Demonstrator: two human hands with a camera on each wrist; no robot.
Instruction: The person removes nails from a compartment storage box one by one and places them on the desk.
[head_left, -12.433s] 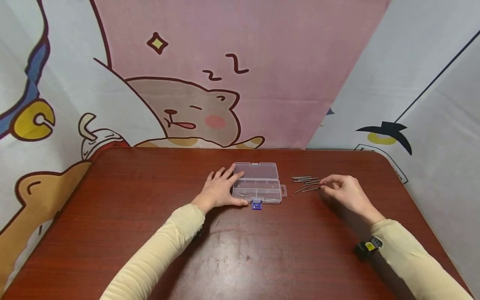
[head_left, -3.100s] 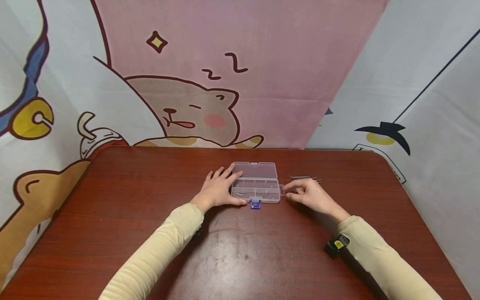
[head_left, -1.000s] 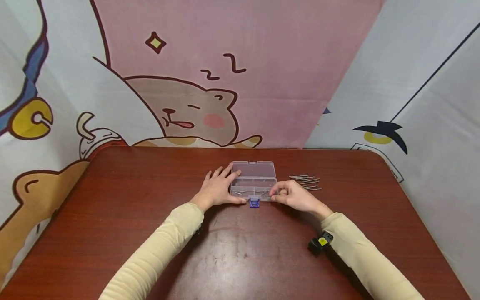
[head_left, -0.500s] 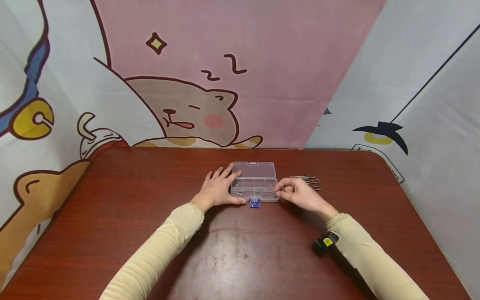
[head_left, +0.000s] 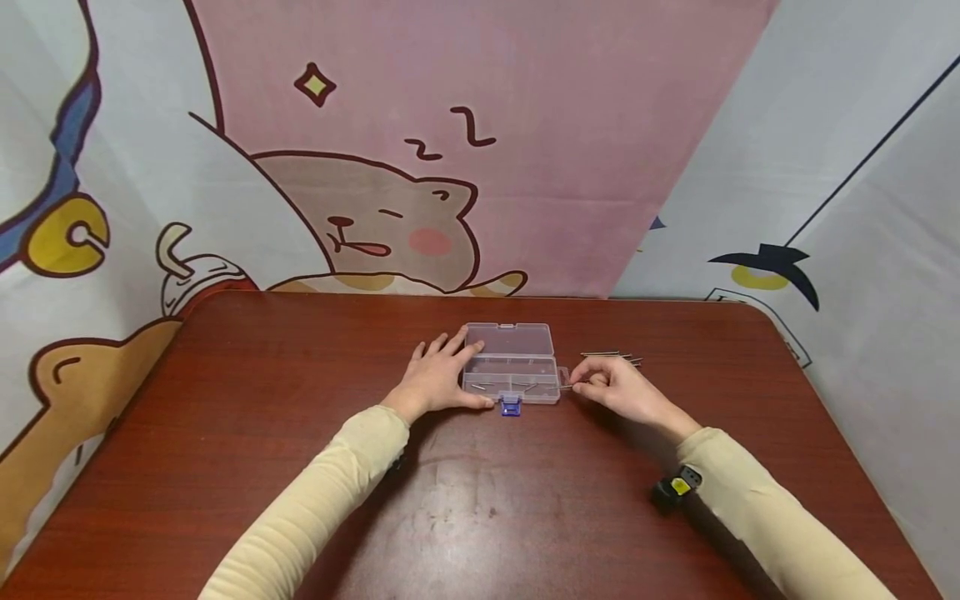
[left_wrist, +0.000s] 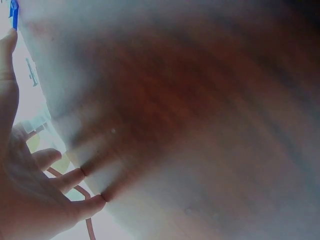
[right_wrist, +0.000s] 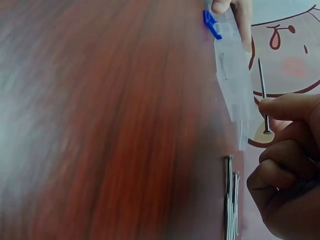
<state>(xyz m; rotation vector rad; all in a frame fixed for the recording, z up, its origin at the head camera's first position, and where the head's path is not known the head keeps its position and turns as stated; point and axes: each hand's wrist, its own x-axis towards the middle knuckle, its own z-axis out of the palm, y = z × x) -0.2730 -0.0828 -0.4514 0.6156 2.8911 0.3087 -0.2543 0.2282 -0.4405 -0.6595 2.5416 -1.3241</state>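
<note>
A clear plastic compartment box (head_left: 508, 340) stands on the table with its lid raised and a blue latch (head_left: 510, 408) hanging at the front. My left hand (head_left: 437, 379) rests along its left side, fingers spread and straight, the thumb at the front edge. Thin nails (head_left: 528, 387) lie in the front compartments. Just right of the box, my right hand (head_left: 621, 390) pinches a nail (right_wrist: 262, 85) between thumb and index finger. The nail's head sticks out below the fingers in the right wrist view, its tip pointing up. Its tip end overlaps the box's right edge in the head view.
Several loose nails (right_wrist: 230, 200) lie on the table right of the box, partly hidden behind my right hand in the head view. The brown table (head_left: 450, 517) backs onto a printed cartoon cloth (head_left: 562, 167).
Since a second ago my right hand has moved from the box's front right compartment to just outside its right side, with a nail in its fingers. My left hand stays in place.
</note>
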